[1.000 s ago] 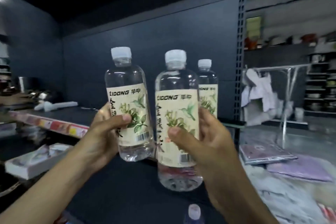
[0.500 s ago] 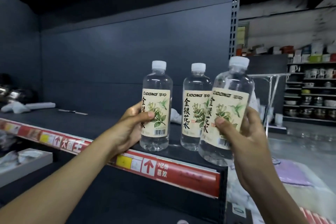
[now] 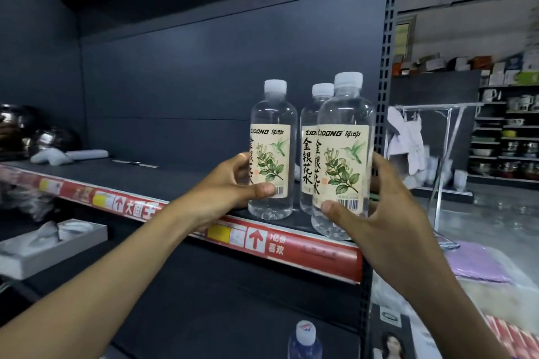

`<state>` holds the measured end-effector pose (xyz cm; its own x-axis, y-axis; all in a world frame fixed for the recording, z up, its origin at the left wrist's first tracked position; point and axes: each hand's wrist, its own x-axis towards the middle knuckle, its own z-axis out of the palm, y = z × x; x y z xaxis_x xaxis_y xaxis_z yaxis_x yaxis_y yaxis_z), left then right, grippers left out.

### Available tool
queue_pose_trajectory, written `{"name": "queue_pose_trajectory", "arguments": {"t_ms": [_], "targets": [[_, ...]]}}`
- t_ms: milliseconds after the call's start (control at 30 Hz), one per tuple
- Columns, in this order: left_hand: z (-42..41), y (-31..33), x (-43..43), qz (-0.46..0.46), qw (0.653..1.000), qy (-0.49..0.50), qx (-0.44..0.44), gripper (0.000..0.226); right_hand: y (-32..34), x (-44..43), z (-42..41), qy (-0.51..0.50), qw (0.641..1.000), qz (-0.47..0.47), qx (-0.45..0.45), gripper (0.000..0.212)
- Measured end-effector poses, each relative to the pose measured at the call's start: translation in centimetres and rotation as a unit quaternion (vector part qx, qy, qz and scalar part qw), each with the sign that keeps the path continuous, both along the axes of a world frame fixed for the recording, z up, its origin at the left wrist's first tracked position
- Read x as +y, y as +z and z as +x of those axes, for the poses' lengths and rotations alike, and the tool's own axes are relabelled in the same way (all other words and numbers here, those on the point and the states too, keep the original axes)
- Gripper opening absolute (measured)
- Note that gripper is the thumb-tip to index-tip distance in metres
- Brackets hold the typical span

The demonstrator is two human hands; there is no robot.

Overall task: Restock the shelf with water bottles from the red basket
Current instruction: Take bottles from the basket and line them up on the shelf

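Note:
My left hand [image 3: 233, 183] grips a clear water bottle [image 3: 272, 137] with a cream flower label, standing upright on the dark shelf [image 3: 175, 181] near its right end. My right hand [image 3: 376, 213] holds a second bottle [image 3: 344, 131] of the same kind upright at the shelf's front edge; whether its base rests on the shelf I cannot tell. A third matching bottle [image 3: 310, 154] stands on the shelf behind and between them. The red basket is out of view.
A red price strip [image 3: 262, 239] runs along the shelf's front edge. Metal bowls [image 3: 52, 140] and a white object lie at the shelf's far left. A perforated upright [image 3: 386, 67] bounds the shelf on the right. Another bottle's cap [image 3: 305, 329] shows below. A white box [image 3: 52, 245] sits lower left.
Both hands have carried their bottles up and forward to the shelf. The left bottle now stands on it; the right bottle has come upright in front of the third bottle.

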<state>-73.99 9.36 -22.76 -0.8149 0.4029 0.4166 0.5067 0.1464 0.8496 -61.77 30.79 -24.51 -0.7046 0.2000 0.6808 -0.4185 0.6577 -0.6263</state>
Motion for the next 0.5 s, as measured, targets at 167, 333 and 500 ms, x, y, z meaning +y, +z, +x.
{"name": "queue_pose_trajectory", "arguments": {"t_ms": [167,333,500], "targets": [[1.0,-0.1,1.9,-0.007,1.0,0.006,0.006,0.091,0.4,-0.2,-0.2,-0.006,1.0,-0.02,-0.024,0.076],[2.2,0.2,2.7,-0.016,1.0,0.024,-0.005,0.054,0.7,-0.1,-0.2,0.002,0.999,-0.027,-0.044,0.075],[5.5,-0.1,1.9,-0.101,0.989,0.097,0.041,0.076,-0.2,-0.9,1.7,-0.048,0.999,-0.014,-0.015,0.086]]}}
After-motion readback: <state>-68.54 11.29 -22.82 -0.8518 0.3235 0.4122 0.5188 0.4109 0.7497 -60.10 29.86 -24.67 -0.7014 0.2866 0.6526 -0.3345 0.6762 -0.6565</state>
